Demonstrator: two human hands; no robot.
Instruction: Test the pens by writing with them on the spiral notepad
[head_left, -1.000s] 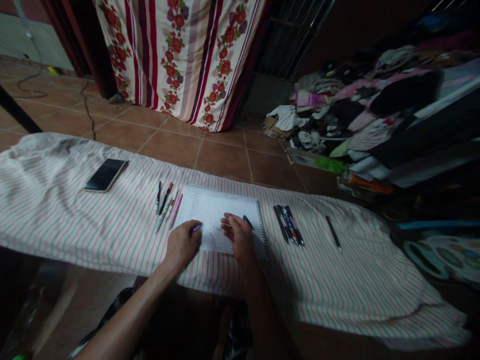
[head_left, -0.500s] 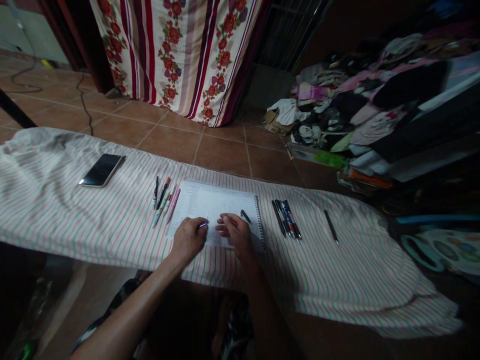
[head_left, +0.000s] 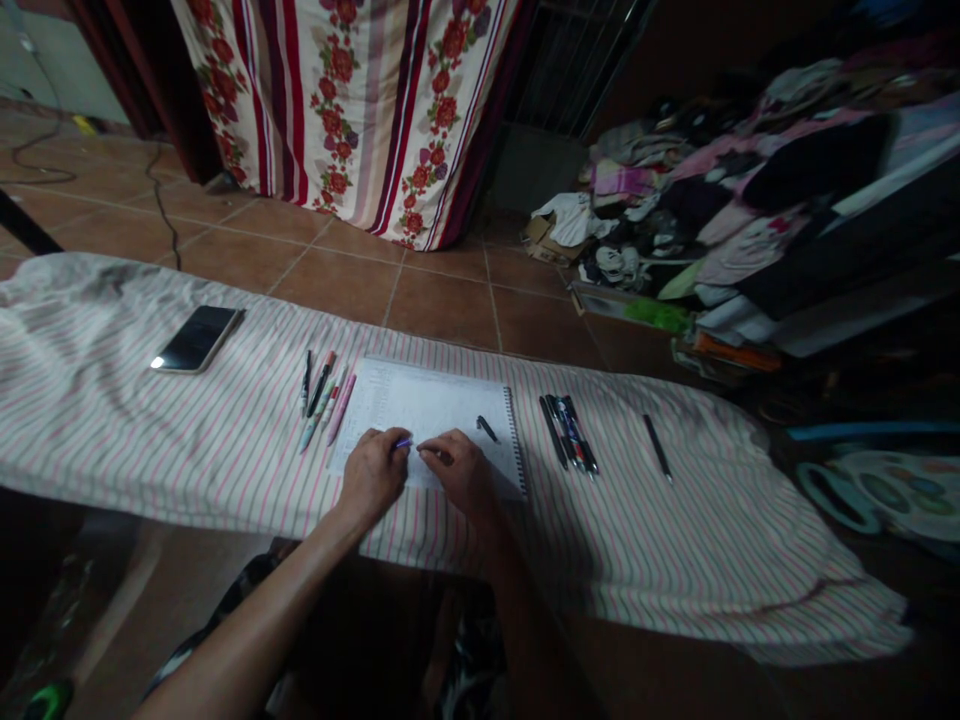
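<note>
Over a spiral notebook (head_left: 442, 392) with a written page, my left hand (head_left: 373, 470) is closed around a purple pen (head_left: 404, 442), only a short end of which sticks out. Facing it, my right hand (head_left: 463, 470) has thumb and fingers pinched together close to that end. Whatever lies in this pinch is too small to make out. A short black piece (head_left: 487, 429), like a pen cap, rests on the page beyond my right hand. Left of the notebook lie several pens, among them a pink pen (head_left: 342, 410).
Several dark pens (head_left: 571, 435) lie right of the notebook, and a single black pen (head_left: 658, 447) is farther right. A phone (head_left: 197, 338) lies at the left of the striped cloth (head_left: 675, 560). Beyond are a floral curtain (head_left: 337, 90) and piled clothes (head_left: 720, 190).
My right hand's fingers have gone from loosely spread to a pinch, and the hand has moved left towards the pen's end. My left hand keeps hold of the purple pen.
</note>
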